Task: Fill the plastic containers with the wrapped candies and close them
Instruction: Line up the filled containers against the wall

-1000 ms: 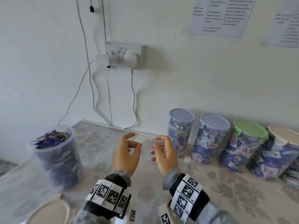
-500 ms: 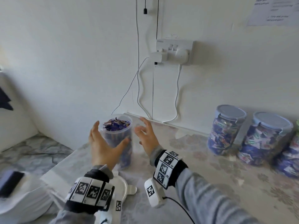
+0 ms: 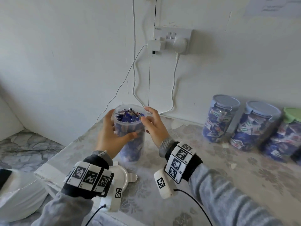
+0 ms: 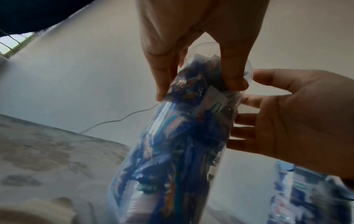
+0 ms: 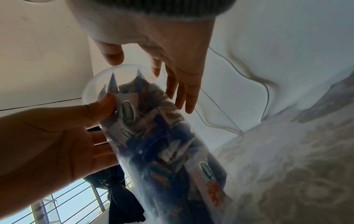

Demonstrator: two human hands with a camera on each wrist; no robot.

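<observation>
A clear plastic container (image 3: 132,144) without a lid, heaped with blue wrapped candies (image 3: 128,115), stands near the table's left corner. My left hand (image 3: 107,136) grips its upper part, thumb across the front and fingers round the far side. My right hand (image 3: 154,128) lies against its right side with straight fingers, thumb at the rim. The left wrist view shows my left hand (image 4: 191,45) wrapped round the container (image 4: 172,151). In the right wrist view my right hand (image 5: 172,53) lies flat along the container (image 5: 162,144). A white lid (image 3: 125,176) lies on the table below my left wrist.
Three closed candy-filled containers stand along the wall at right, two with blue lids (image 3: 219,118) (image 3: 254,126) and one with a green lid (image 3: 291,113). White cables (image 3: 174,88) hang from a wall socket (image 3: 172,39). A white stack (image 3: 19,196) sits beyond the table's left edge.
My hands moved left from the closed containers to the open one. Half a second ago they hovered open beside it; now the left grips it and the right touches it.
</observation>
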